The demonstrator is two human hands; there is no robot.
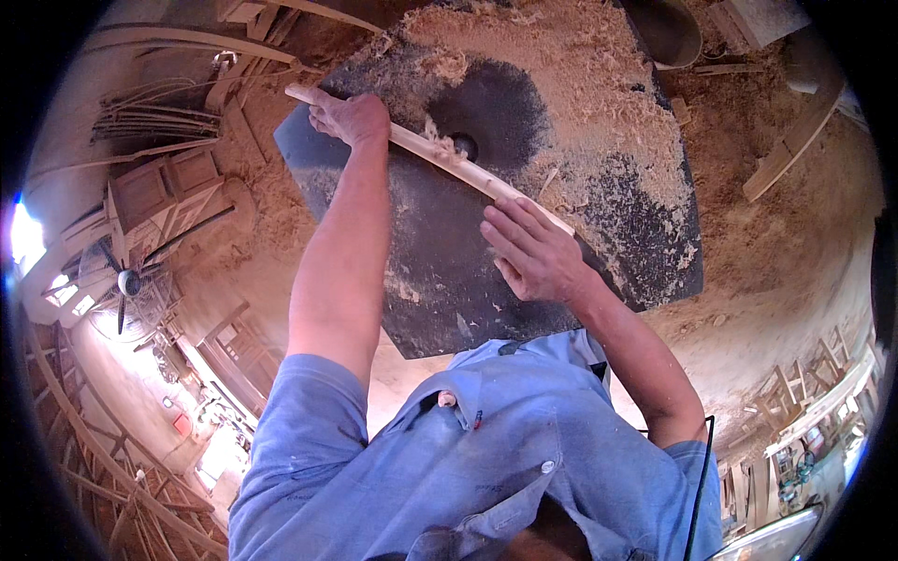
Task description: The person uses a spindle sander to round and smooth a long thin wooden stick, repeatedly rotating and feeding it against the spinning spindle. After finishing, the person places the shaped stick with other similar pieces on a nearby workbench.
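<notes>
A long, pale wooden strip slants across a dark machine table. Near its upper left end, my left hand is closed round it. Against the strip's lower right part lies my right hand, fingers stretched out along its near edge and thumb apart, not wrapped round it. Between my hands, a dark round spindle rises from the table just beyond the strip. Curled shavings cling to the wood beside it.
Sawdust and shavings cover the table's far and right parts. Bent wooden pieces lie at the far left, near a wooden cabinet and a large fan. A wooden board leans at the right.
</notes>
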